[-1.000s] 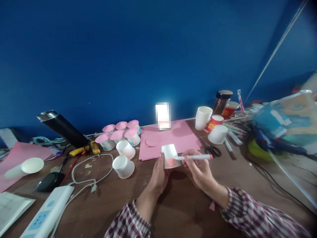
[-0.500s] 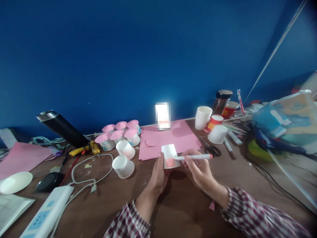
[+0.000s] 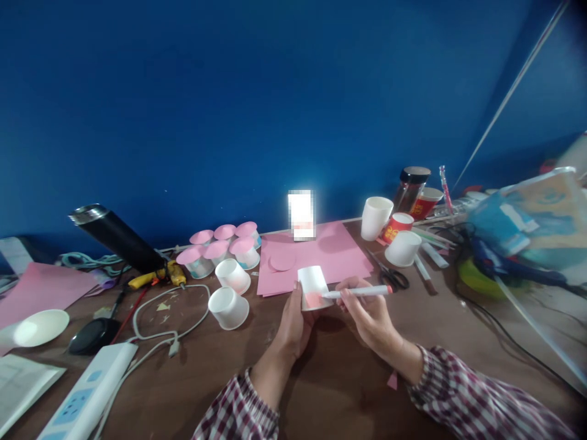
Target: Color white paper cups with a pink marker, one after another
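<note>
Brown tabletop (image 3: 339,391): one coral-patched white paper cup (image 3: 312,282) clasped by left hand (image 3: 290,327); one slim white marker (image 3: 369,291) pinched by right hand (image 3: 369,322); six pink-topped paper cups (image 3: 216,250) grouped together.

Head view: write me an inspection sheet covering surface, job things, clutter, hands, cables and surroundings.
Surface: brown desk, pink scrap on it.
Job things: white cup with a pink patch on its side; marker, tip at the patch.
Clutter: scissors, black bottle, six pink-topped cups.
Hands: left hand holds the white cup; right hand grips the marker.
Cables: white cable loops near the power strip.
Surroundings: blue wall behind.
</note>
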